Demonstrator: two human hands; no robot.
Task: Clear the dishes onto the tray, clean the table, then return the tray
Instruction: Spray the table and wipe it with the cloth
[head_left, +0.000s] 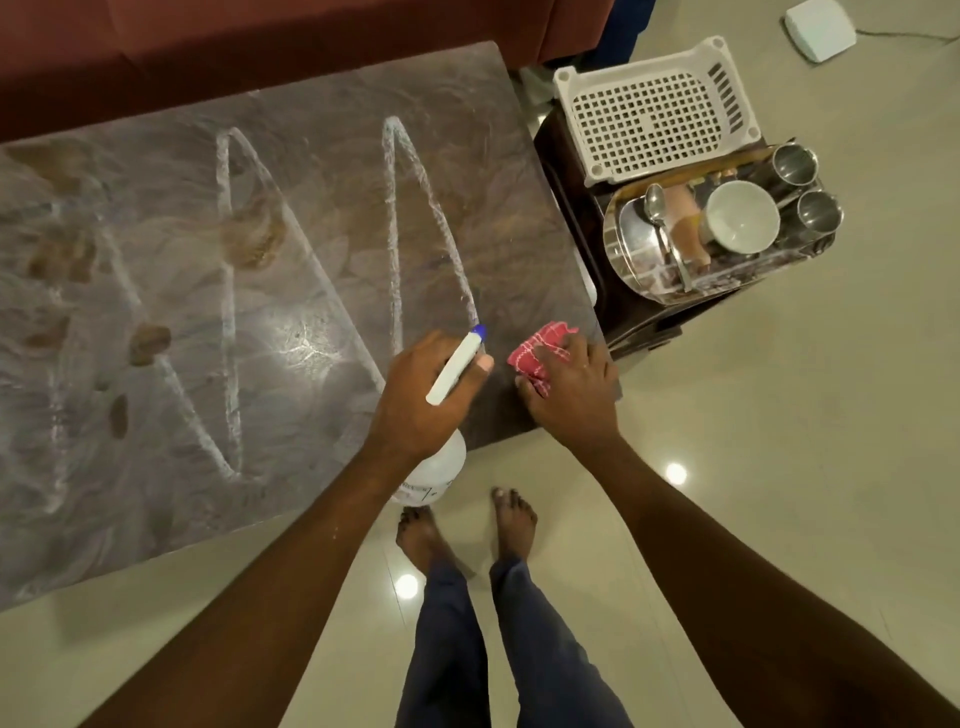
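My left hand (421, 400) grips a white spray bottle (454, 371) with a blue nozzle, pointed over the brown marble table (156, 312). White zigzag lines of spray lie across the tabletop. My right hand (569, 392) presses a red checked cloth (540, 351) onto the table's near right corner. To the right, a steel tray (634, 249) holds a white bowl (740, 218), a spoon (657, 208) and two steel cups (795, 166).
A white perforated plastic basket (660, 109) sits beside the tray on a dark side stand (639, 317). A maroon sofa (260, 47) runs along the table's far side. My bare feet stand on the beige tiled floor (779, 415). A white box (818, 28) lies on the floor far right.
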